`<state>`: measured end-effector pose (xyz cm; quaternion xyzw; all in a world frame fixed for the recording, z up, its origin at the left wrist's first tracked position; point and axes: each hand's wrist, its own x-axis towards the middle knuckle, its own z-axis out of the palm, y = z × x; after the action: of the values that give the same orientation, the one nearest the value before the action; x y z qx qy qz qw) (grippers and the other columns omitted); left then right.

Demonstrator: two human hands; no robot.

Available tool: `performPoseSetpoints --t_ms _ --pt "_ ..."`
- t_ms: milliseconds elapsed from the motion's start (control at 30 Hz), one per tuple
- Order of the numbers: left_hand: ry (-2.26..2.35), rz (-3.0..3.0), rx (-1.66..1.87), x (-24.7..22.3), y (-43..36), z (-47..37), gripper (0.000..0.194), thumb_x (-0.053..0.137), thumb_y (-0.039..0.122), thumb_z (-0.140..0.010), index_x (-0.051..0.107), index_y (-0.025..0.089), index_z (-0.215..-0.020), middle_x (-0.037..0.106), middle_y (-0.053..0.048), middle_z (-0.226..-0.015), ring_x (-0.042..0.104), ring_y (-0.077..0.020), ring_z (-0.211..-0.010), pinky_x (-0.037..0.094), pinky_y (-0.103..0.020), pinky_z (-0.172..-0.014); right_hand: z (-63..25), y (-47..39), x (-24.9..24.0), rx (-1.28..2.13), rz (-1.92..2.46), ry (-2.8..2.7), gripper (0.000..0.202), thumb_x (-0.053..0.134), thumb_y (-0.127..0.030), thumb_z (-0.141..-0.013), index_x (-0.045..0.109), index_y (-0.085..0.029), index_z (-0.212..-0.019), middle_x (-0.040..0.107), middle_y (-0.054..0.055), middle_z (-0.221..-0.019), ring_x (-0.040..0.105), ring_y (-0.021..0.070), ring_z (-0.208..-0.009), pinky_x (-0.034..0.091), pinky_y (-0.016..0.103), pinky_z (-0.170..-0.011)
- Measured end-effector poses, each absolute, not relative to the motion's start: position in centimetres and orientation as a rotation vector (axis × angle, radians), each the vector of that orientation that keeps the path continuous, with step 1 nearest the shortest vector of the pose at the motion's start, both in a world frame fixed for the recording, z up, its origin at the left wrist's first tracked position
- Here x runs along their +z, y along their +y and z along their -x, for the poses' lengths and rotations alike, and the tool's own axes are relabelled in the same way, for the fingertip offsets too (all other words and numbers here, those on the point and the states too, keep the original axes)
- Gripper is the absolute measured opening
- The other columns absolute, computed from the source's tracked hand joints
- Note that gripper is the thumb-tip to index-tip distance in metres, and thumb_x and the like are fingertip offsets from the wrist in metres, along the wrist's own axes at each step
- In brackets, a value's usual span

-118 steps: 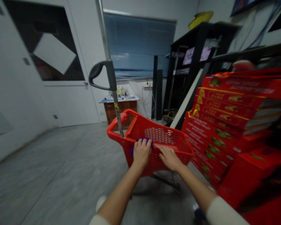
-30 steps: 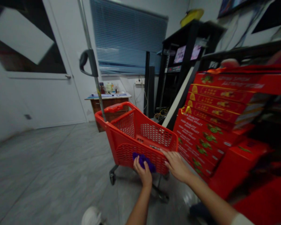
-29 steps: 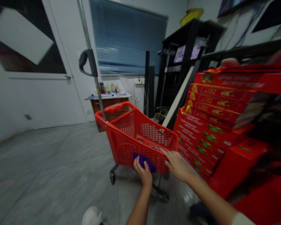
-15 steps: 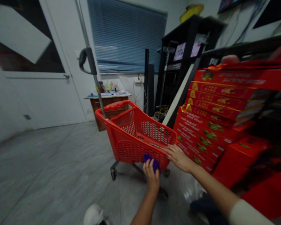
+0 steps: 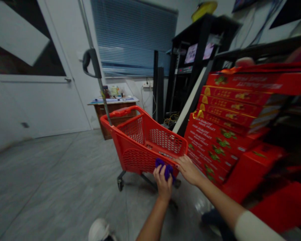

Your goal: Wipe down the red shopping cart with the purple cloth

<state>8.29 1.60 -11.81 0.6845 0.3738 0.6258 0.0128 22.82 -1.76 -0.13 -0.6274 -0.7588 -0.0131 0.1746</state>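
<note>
A red plastic shopping cart with perforated sides and dark legs on casters stands in front of me. My left hand presses a bunched purple cloth against the cart's side, near its front end. Its fingers are bent over the cloth, hiding part of it. Higher up and to the right, my right hand is hooked over the rim at the cart's front corner. The basket's inside shows a few small markings on its floor.
Stacked red fruit boxes rise close on the right. A metal pole with a dark grip stands by the cart's handle end. Behind are a small wooden desk, a black rack and a white door. My shoe is below.
My left hand and the cloth have shifted slightly up and to the right along the cart's side. The right hand stays at the rim. The whole view has moved a little.
</note>
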Motion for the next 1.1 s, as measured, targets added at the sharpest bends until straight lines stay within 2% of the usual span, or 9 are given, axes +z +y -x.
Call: performPoseSetpoints --t_ms 100,267,433,567,667,767,867,967,1100 --pt "1.123 -2.276 1.916 -7.3 3.1 -6.8 0.045 0.05 0.021 -0.091 0.048 0.021 -0.135 0.051 -0.014 -0.129 0.044 -0.0265 -0.122 0.039 -0.048 -0.103 -22.5 -1.8 -0.4 -0.099 1.79 -2.133 0.041 0.03 -0.036 -0.1 0.059 -0.024 -0.126 0.064 0.009 -0.117 0.051 0.0222 -0.114 0.029 0.046 -0.11" --pt "1.265 -2.603 1.357 0.5 6.0 -4.4 0.043 0.058 0.023 -0.086 0.056 0.025 -0.129 0.056 -0.008 -0.127 0.044 -0.0266 -0.116 0.04 -0.044 -0.101 -21.5 -1.8 -0.6 -0.141 1.841 -2.05 0.038 0.033 -0.03 -0.098 0.06 -0.025 -0.124 0.064 0.008 -0.115 0.052 0.0218 -0.113 0.027 0.046 -0.111" --pt "1.57 -2.573 0.946 4.6 8.2 -2.0 0.038 0.056 0.025 -0.086 0.059 0.024 -0.124 0.058 -0.007 -0.125 0.046 -0.0265 -0.109 0.041 -0.042 -0.095 -19.4 -2.4 -0.7 -0.186 1.895 -1.988 0.031 0.036 -0.028 -0.097 0.063 -0.023 -0.112 0.065 0.007 -0.108 0.053 0.0214 -0.108 0.026 0.042 -0.111" --pt "1.564 -2.693 0.746 5.5 7.5 -1.4 0.036 0.054 0.023 -0.085 0.06 0.022 -0.121 0.059 -0.009 -0.119 0.047 -0.0281 -0.106 0.04 -0.043 -0.093 -16.9 -3.0 -0.9 -0.246 1.952 -1.941 0.031 0.037 -0.029 -0.098 0.061 -0.02 -0.114 0.065 0.009 -0.111 0.053 0.022 -0.108 0.025 0.04 -0.11" --pt "1.339 -2.838 0.664 5.3 6.2 -0.8 0.039 0.055 0.024 -0.085 0.057 0.022 -0.124 0.058 -0.008 -0.122 0.047 -0.0268 -0.106 0.04 -0.04 -0.093 -16.4 -3.2 -0.2 -0.194 1.951 -2.007 0.035 0.036 -0.031 -0.098 0.059 -0.02 -0.122 0.064 0.01 -0.117 0.052 0.023 -0.111 0.028 0.041 -0.107" --pt "1.22 -2.894 0.555 5.6 6.4 0.5 0.038 0.055 0.028 -0.086 0.057 0.022 -0.123 0.059 -0.006 -0.122 0.049 -0.0256 -0.105 0.04 -0.039 -0.093 -18.3 -2.8 1.3 -0.057 1.814 -2.206 0.039 0.035 -0.033 -0.098 0.055 -0.023 -0.129 0.062 0.008 -0.124 0.052 0.021 -0.114 0.032 0.039 -0.103" --pt "1.347 -2.842 0.48 6.2 7.5 1.7 0.033 0.052 0.032 -0.087 0.059 0.022 -0.118 0.061 -0.008 -0.118 0.049 -0.0272 -0.105 0.041 -0.04 -0.09 -21.0 -1.8 2.4 -0.046 1.797 -2.272 0.038 0.036 -0.035 -0.097 0.059 -0.024 -0.126 0.059 0.009 -0.126 0.049 0.0222 -0.118 0.03 0.039 -0.105" --pt "1.433 -2.797 0.471 6.1 7.4 1.4 0.031 0.05 0.031 -0.088 0.06 0.02 -0.115 0.061 -0.009 -0.118 0.049 -0.027 -0.107 0.041 -0.04 -0.09 -22.3 -0.5 2.1 -0.076 1.842 -2.339 0.035 0.038 -0.033 -0.097 0.061 -0.024 -0.122 0.062 0.008 -0.117 0.05 0.0227 -0.113 0.029 0.04 -0.106" --pt "1.301 -2.891 0.467 4.7 4.8 -0.3 0.028 0.053 0.03 -0.087 0.06 0.02 -0.111 0.061 -0.009 -0.113 0.049 -0.026 -0.107 0.04 -0.039 -0.091 -21.5 0.5 0.7 -0.221 1.938 -2.27 0.03 0.04 -0.032 -0.097 0.063 -0.022 -0.114 0.062 0.009 -0.109 0.05 0.0231 -0.108 0.028 0.039 -0.106"
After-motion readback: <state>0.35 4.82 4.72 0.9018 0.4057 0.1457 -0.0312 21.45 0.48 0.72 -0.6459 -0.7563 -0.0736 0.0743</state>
